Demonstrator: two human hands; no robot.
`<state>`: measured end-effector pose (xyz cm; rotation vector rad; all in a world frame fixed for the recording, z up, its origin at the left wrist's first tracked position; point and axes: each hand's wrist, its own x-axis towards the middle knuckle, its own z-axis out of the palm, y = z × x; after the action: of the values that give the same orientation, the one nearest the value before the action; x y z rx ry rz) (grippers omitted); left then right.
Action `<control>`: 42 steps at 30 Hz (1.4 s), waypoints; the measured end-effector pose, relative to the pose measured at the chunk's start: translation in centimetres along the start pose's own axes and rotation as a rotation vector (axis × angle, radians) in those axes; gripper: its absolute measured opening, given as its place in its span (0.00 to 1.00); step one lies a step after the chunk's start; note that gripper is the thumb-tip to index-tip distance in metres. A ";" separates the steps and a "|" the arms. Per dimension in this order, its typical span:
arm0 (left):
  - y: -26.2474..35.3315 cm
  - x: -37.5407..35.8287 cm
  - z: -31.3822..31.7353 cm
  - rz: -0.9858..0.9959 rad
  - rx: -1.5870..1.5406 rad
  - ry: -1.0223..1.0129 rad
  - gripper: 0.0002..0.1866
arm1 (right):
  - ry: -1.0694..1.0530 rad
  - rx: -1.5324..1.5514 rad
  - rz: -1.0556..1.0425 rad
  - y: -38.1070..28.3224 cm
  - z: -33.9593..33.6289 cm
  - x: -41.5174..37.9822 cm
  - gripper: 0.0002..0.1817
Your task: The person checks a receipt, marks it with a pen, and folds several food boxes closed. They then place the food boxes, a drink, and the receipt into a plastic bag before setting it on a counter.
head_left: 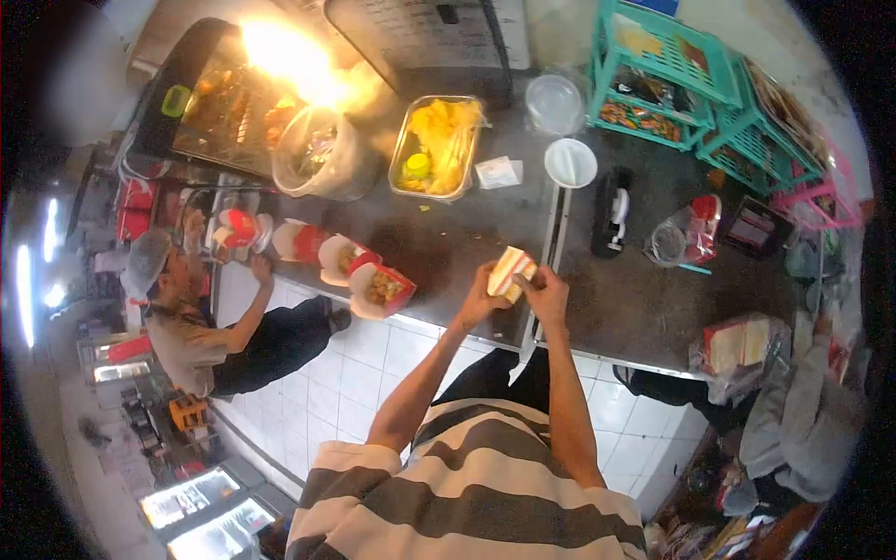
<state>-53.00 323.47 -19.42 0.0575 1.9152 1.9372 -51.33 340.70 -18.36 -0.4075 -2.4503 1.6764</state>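
Both hands on a red-and-white carton over the counter edge

Left hand (483, 297) and right hand (544, 291) meet on a small folded carton (511, 271), red and cream stripes, held between them just above the near edge of the dark counter (644, 308). Both hands closed on the carton, fingers pinching its sides; carton tilted, clear of the surface. Arms bare, striped shirt (467, 495) below.

Left of the hands, a row of filled cartons (383, 287) with fried food along the counter edge. Behind them a steel tray (437, 145) of yellow food, a clear tub (317, 154), a lit display case (233, 103). Straight ahead a round white lid (570, 162) and a napkin (497, 173); right of that a black dispenser (611, 213). Far right teal racks (691, 84), a bag of flat cartons (742, 347) near the counter edge.

Another person (205, 327) in a hairnet stands at the left, one hand up at the cartons
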 end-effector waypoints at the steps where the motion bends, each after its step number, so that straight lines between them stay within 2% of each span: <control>1: 0.0 0.0 -0.1 -0.020 0.020 -0.035 0.51 | -0.082 0.111 0.148 0.2 -0.4 -0.2 0.20; 2: 0.0 -0.4 -0.1 -0.019 0.018 -0.033 0.51 | -0.155 0.216 0.299 0.5 -0.9 -0.5 0.18; 4: 0.7 -0.9 1.3 -0.037 -0.099 -0.090 0.52 | -0.171 0.725 0.325 0.6 -1.6 -1.6 0.16; 5: 3.5 -1.4 2.3 -0.115 -0.100 -0.138 0.52 | -0.150 0.749 0.299 0.5 -2.6 -2.0 0.15; 6: 1.3 -1.3 2.6 -0.074 -0.019 -0.141 0.52 | -0.109 0.839 0.261 2.5 -2.8 -2.9 0.15; 7: 1.4 -1.0 3.0 -0.109 -0.134 -0.207 0.53 | -0.100 0.847 0.213 6.5 -2.6 -4.0 0.17; 8: 3.4 -1.5 4.8 -0.101 -0.321 -0.266 0.54 | -0.121 0.733 0.215 5.5 -4.2 -4.2 0.17; 9: 4.6 -1.5 6.4 -0.129 -0.365 -0.336 0.54 | -0.150 0.667 0.260 7.0 -5.1 -4.9 0.19; 10: 5.0 -1.0 7.8 -0.135 -0.372 -0.393 0.54 | -0.094 0.652 0.257 8.4 -6.7 -5.8 0.19; 12: 6.3 0.1 10.0 0.371 0.476 -0.438 0.53 | 0.088 1.011 0.467 9.8 -9.3 -7.6 0.22; 13: 7.7 0.6 12.4 0.518 0.643 -0.458 0.52 | 0.117 1.201 0.480 8.7 -11.8 -8.2 0.27; 14: 8.4 0.9 14.9 0.469 0.770 -0.469 0.53 | 0.140 1.392 0.490 6.5 -14.9 -8.8 0.32; 15: 9.3 0.8 17.6 0.422 0.878 -0.479 0.53 | 0.114 1.325 0.416 5.6 -16.8 -9.5 0.38; 16: 9.7 0.8 20.3 0.382 0.985 -0.492 0.53 | 0.112 1.352 0.319 5.5 -18.2 -9.9 0.33; 18: 8.6 1.2 24.0 0.493 0.879 -0.590 0.54 | 0.365 0.922 0.458 5.7 -20.4 -9.9 0.30; 19: 7.6 1.8 25.3 0.549 0.849 -0.619 0.55 | 0.437 1.017 0.494 6.7 -21.8 -9.2 0.29; 21: 10.1 1.9 27.2 0.530 0.829 -0.588 0.54 | 0.627 1.101 0.471 8.5 -24.1 -7.3 0.29; 22: 10.6 2.0 27.6 0.500 0.770 -0.545 0.53 | 0.719 1.097 0.336 11.5 -24.2 -6.6 0.26; 23: 10.2 2.5 27.2 0.505 0.786 -0.532 0.53 | 0.791 0.979 0.382 11.9 -25.6 -5.2 0.25; 24: 8.9 3.0 26.8 0.487 0.716 -0.451 0.47 | 0.741 0.920 0.396 11.9 -27.1 -4.0 0.27; 25: 7.7 3.4 26.3 0.468 0.643 -0.371 0.41 | 0.774 0.802 0.517 12.9 -28.1 -3.6 0.29; 26: 6.8 3.6 25.1 0.469 0.652 -0.360 0.41 | 0.802 0.676 0.636 13.1 -28.4 -3.0 0.32; 27: 6.2 4.1 23.1 0.405 0.670 -0.275 0.37 | 0.792 0.683 0.630 12.9 -28.1 -2.9 0.32; 29: 4.9 5.9 19.4 0.353 0.683 -0.170 0.33 | 0.549 0.073 0.602 8.7 -28.1 -2.8 0.27; 31: 3.6 6.5 16.2 0.158 0.531 0.041 0.30 | 0.274 -0.532 0.534 3.7 -27.4 -2.9 0.24; 33: 5.5 7.5 16.2 0.188 0.502 0.084 0.31 | 0.172 -0.290 0.210 -1.7 -23.9 1.4 0.19; 35: 5.1 8.9 16.6 0.307 0.425 0.091 0.35 | 0.188 -0.307 0.116 -4.0 -20.1 7.4 0.20; 36: 5.7 9.1 17.4 0.304 0.426 0.137 0.35 | 0.239 -0.469 0.059 -3.7 -18.5 10.7 0.21; 37: 6.6 9.4 18.4 0.282 0.370 0.090 0.38 | 0.295 -0.626 -0.002 -3.1 -16.6 13.2 0.21; 38: 7.2 9.7 19.1 0.266 0.313 0.039 0.40 | 0.267 -0.616 -0.033 -2.3 -15.2 14.9 0.21; 40: 6.8 10.7 19.4 0.367 0.361 -0.071 0.42 | 0.129 -0.754 0.238 -1.2 -14.0 18.4 0.23; 42: 3.8 11.9 19.7 0.472 0.601 0.000 0.43 | 0.132 -0.696 0.171 -1.6 -14.4 19.6 0.22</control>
<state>-58.70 346.06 -17.74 0.7368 2.5887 1.5187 -66.31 358.91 -12.18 -0.7891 -2.8900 0.7453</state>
